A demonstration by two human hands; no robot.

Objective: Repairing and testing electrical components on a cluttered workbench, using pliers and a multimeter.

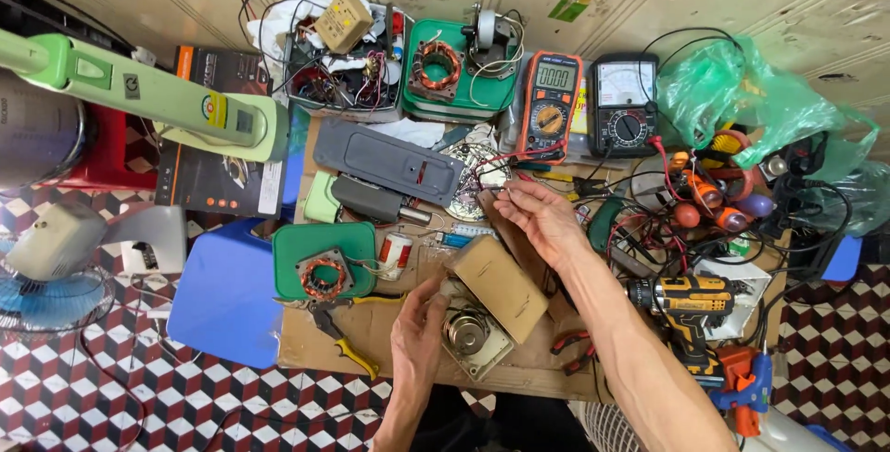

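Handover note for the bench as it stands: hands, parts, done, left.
Left hand: steadies the small electric motor in its square metal frame on the brown cardboard sheet, beside the tan rectangular box that lies over the frame.
Right hand: pinches thin wires near the red test lead; grip detail too small to tell.
Nearby: orange digital multimeter switched on, black analogue meter, yellow-handled pliers, copper stator on the green lid.
Done: motor set out, meter on.
Left: no probe shown touching the motor.
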